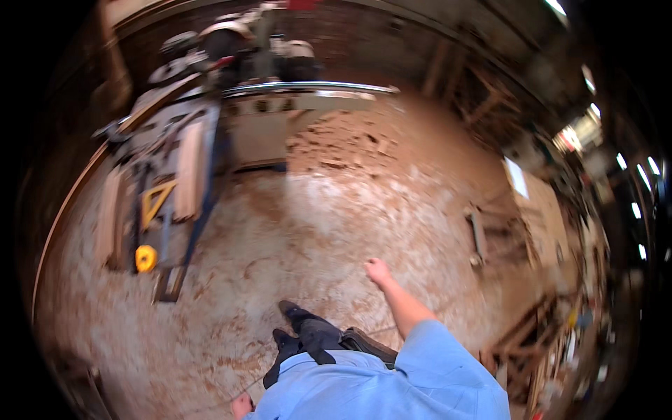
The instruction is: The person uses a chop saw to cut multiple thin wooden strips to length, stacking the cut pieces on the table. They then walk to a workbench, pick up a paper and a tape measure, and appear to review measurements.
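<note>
Over the floor in front of me, my right hand is held out on an extended arm, its fingers curled in a loose fist. Nothing shows in it and it touches nothing. At the lower edge, beside my blue shirt, only part of my left hand appears. Its fingers are too blurred and hidden to read. Neither hand is close to the bench on the left, where a yellow tape measure and a yellow triangular square lie near several wooden pieces.
A woodworking machine stands ahead, with a heap of wood chips and offcuts beside it. Dusty floor stretches between. To the right are a pale board and a wooden frame. My dark shoes stand on the floor.
</note>
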### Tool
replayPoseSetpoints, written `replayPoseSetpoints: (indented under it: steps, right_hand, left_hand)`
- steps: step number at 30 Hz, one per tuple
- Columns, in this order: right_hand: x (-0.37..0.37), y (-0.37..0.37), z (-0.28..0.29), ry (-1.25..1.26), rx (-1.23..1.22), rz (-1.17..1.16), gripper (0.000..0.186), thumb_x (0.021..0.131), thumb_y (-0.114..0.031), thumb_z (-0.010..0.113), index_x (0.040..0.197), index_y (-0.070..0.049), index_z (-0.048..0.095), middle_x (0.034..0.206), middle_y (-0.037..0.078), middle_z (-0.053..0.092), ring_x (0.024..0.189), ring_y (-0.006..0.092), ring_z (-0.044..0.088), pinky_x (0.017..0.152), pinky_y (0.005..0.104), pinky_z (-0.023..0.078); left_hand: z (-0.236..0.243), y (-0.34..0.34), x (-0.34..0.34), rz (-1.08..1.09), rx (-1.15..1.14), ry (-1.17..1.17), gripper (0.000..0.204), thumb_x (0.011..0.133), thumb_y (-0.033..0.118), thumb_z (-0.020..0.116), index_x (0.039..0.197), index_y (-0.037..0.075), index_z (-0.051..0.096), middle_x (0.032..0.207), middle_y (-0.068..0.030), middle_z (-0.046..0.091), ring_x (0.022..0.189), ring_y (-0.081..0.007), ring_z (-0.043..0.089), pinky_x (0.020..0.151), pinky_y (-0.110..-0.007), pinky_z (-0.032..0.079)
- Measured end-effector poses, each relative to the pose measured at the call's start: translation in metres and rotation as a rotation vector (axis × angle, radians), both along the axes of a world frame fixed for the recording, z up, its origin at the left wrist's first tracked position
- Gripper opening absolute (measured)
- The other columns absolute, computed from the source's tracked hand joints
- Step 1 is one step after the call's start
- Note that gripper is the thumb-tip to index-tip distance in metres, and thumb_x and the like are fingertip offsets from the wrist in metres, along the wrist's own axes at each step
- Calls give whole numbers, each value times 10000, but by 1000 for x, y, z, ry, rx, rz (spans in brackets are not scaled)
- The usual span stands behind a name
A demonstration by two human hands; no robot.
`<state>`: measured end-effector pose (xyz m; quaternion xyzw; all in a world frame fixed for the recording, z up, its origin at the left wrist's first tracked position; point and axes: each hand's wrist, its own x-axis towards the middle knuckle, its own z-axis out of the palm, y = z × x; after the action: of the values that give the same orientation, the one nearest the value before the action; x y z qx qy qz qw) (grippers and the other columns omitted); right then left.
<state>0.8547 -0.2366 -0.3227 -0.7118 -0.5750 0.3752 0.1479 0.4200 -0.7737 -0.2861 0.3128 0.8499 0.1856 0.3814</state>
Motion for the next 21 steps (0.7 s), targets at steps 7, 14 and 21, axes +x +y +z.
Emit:
replayPoseSetpoints:
  steps: [7,14,21]
  right_hand:
    - [220,-176,40,660,-240,-1050,200,922,-240,528,1016,-69,568,720,56,537,508,153,499,404,295,399]
    - [157,-319,-18,848,-610,-1228,157,921,-205,535,941,-57,583,702,49,553,520,149,517,430,288,422]
    - [265,-206,-10,929,-406,-1118,147,919,-170,542,865,-45,598,684,43,569,532,144,535,457,280,445]
  left_hand:
    - [-30,88,-70,-43,-283,-258,222,854,268,575,874,69,674,679,-115,629,606,-268,604,579,-406,487]
    - [-52,285,-131,302,-181,-703,221,853,272,572,823,75,666,681,-105,627,600,-267,603,571,-407,482]
    - [-4,433,46,-224,-130,-313,202,895,257,577,887,58,613,788,-80,626,674,-223,616,588,-362,515]
